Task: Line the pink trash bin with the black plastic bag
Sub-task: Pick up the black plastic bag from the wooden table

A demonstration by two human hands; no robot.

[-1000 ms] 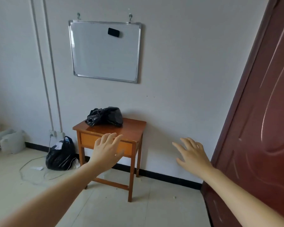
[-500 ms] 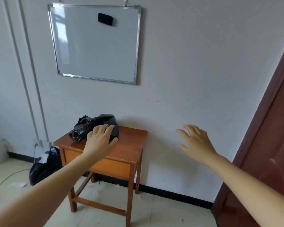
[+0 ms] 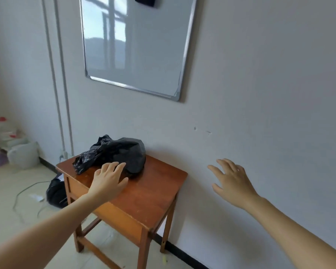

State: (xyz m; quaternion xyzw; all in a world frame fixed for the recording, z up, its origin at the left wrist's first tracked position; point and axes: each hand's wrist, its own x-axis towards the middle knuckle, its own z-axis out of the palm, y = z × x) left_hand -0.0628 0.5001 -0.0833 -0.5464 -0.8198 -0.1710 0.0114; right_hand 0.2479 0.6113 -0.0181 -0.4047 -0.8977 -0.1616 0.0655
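A crumpled black plastic bag (image 3: 116,152) lies at the back of a small brown wooden table (image 3: 149,193) that stands against the wall. My left hand (image 3: 109,180) is stretched out over the table with its fingers apart, the fingertips at the bag's near edge; I cannot tell whether they touch it. My right hand (image 3: 231,180) hangs open in the air to the right of the table, in front of the wall. No pink trash bin is in view.
A whiteboard (image 3: 136,45) hangs on the wall above the table. On the floor left of the table sit another black bag (image 3: 55,193) and a loose cable (image 3: 25,193). A white container (image 3: 24,154) stands by the far left wall.
The view has closed in on the table. My left hand has reached forward to the black bag's near edge. My right hand stays raised and open to the right.
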